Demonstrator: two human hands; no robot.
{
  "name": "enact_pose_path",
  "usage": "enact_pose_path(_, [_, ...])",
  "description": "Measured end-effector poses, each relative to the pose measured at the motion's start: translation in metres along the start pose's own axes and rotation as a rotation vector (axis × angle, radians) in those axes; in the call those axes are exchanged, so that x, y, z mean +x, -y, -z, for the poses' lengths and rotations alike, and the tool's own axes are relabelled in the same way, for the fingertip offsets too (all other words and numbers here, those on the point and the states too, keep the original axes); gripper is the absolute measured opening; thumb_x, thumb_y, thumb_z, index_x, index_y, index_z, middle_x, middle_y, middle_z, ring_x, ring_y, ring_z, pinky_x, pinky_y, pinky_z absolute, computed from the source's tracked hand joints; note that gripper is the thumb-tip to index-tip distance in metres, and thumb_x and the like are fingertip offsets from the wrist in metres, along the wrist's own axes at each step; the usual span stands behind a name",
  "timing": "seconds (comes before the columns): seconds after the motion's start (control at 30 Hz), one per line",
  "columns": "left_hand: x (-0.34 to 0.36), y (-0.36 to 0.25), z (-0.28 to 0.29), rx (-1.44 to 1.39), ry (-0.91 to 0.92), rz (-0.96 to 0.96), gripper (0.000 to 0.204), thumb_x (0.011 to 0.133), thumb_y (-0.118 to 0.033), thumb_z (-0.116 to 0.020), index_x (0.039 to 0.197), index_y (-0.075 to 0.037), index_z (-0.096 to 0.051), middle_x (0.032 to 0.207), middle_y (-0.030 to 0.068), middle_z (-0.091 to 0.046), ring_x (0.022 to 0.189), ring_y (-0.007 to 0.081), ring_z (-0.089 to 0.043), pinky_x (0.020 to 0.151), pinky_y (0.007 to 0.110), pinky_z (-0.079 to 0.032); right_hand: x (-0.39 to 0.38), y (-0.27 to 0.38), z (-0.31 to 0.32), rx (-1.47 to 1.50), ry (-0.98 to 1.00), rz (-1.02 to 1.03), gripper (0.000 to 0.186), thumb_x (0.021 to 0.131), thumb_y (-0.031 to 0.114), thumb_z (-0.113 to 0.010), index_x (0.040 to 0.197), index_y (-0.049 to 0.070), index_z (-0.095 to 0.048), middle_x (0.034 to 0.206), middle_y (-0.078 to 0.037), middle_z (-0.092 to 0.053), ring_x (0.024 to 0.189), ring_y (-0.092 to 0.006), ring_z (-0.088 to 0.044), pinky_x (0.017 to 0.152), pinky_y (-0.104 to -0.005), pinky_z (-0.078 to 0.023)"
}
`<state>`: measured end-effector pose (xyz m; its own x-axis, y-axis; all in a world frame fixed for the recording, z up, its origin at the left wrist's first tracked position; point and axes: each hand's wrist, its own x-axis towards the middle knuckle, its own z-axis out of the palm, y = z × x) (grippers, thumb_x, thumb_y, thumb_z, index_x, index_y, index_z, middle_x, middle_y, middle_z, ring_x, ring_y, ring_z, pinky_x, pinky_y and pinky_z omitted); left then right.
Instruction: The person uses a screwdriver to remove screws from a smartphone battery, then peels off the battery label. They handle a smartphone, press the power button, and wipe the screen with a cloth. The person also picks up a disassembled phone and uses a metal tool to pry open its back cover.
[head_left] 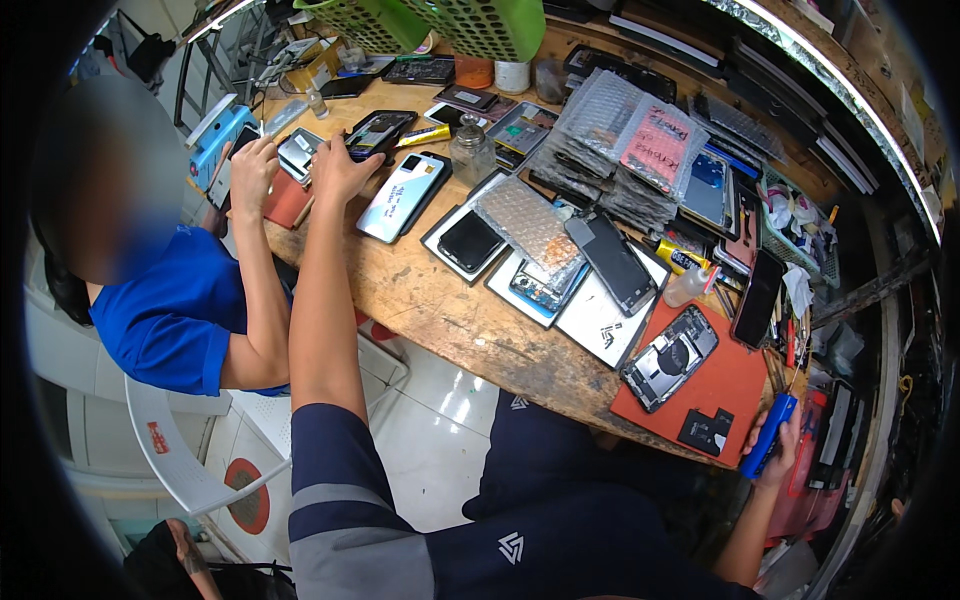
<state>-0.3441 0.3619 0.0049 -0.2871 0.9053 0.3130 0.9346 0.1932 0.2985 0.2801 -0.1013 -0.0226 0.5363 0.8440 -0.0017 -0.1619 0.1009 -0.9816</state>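
Left hand (345, 175) at far left of the brown wooden worktop (430, 312), grip clamped on the left end of an opened black rectangular phone (382, 130). A shiny pale-blue phone (404, 198) lies just nearer. Right hand (787, 446), near right, grip closed round a blue cylindrical screwdriver (768, 440), beside an orange-red flat mat (652, 408) bearing an opened grey-black phone (670, 360).

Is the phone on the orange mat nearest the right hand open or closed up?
Open: the phone on the orange mat has its inner parts exposed, with no cover over them.
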Motion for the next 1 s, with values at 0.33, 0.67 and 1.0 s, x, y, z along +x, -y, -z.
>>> enact_pose_path(0.33, [-0.087, 0.000, 0.015, -0.494, -0.099, -0.083, 0.074, 0.085, -0.032, -0.082, 0.145, 0.000, -0.052, 0.139, 0.0291, -0.058, 0.138, 0.0385, -0.052, 0.111, 0.046, -0.044, -0.004, 0.000, 0.000, -0.002, -0.012, 0.002, 0.071, 0.101, 0.031, -0.056, 0.161, 0.009, -0.025, 0.098, -0.014, -0.059, 0.063, -0.0163, -0.061, 0.047, -0.0267, -0.053])
enact_pose_path(0.67, [-0.149, -0.009, 0.015, -0.354, -0.037, -0.133, 0.083, 0.081, -0.033, -0.087, 0.148, -0.002, -0.050, 0.135, 0.0257, -0.062, 0.122, 0.0374, -0.063, 0.103, 0.044, -0.051, 0.002, 0.004, -0.002, -0.029, 0.031, -0.032, 0.077, 0.097, 0.028, -0.061, 0.162, 0.008, -0.023, 0.098, -0.015, -0.058, 0.064, -0.0165, -0.061, 0.048, -0.0268, -0.054])
enact_pose_path(1.0, [-0.105, 0.020, 0.017, -1.149, 0.062, 0.275, 0.039, 0.101, -0.037, -0.071, 0.084, -0.001, -0.073, 0.072, -0.0042, -0.055, 0.064, 0.0040, -0.045, 0.056, 0.022, -0.034, 0.002, 0.004, -0.006, -0.035, 0.034, 0.000, 0.079, 0.096, 0.024, -0.061, 0.162, 0.006, -0.022, 0.097, -0.015, -0.058, 0.065, -0.0162, -0.061, 0.049, -0.0266, -0.054])
